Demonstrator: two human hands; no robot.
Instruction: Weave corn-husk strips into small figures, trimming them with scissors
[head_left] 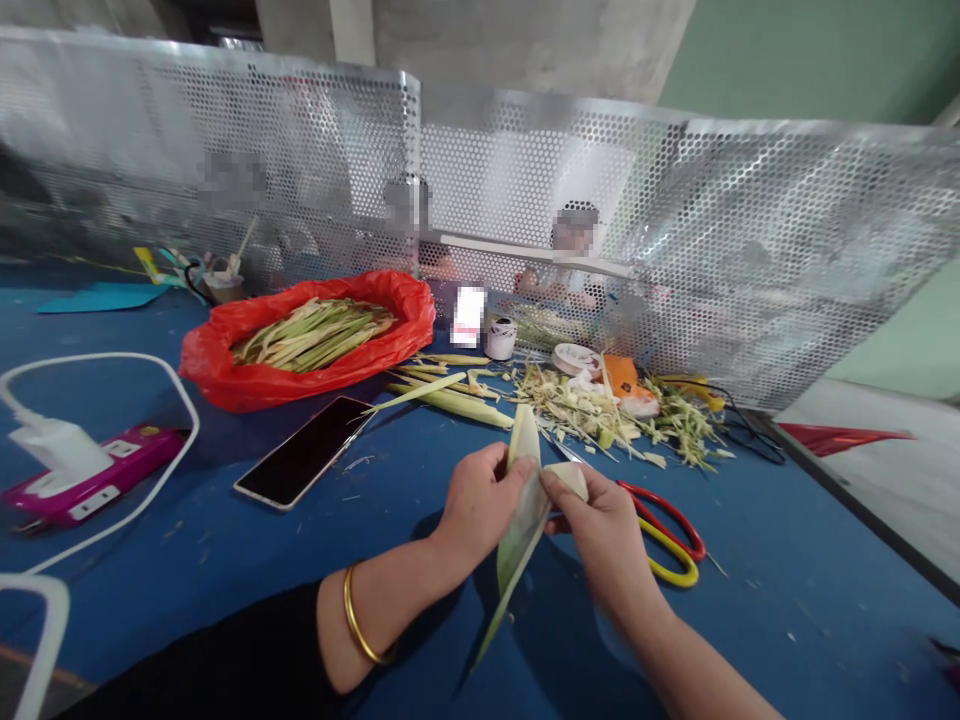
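Observation:
Between my hands is a pale green corn husk (517, 545), its long pointed end hanging down toward me. My left hand (480, 500) pinches it near the upper part, thumb on top. My right hand (596, 510) grips a folded, paler edge of the same husk, thumb and fingers pressed together. Scissors (679, 540) with one red and one yellow handle lie on the table just behind my right hand, which hides part of them. Beyond my hands, more husk strips (457, 400) lie loose.
A red plastic bag (206, 350) holds many husk strips. A dark phone (304, 455), a purple power strip (97, 475) and a white cable lie left. Husk scraps (577, 405), a tape roll (576, 360) and a lit phone (469, 315) stand before a perforated metal screen (495, 150); people sit behind.

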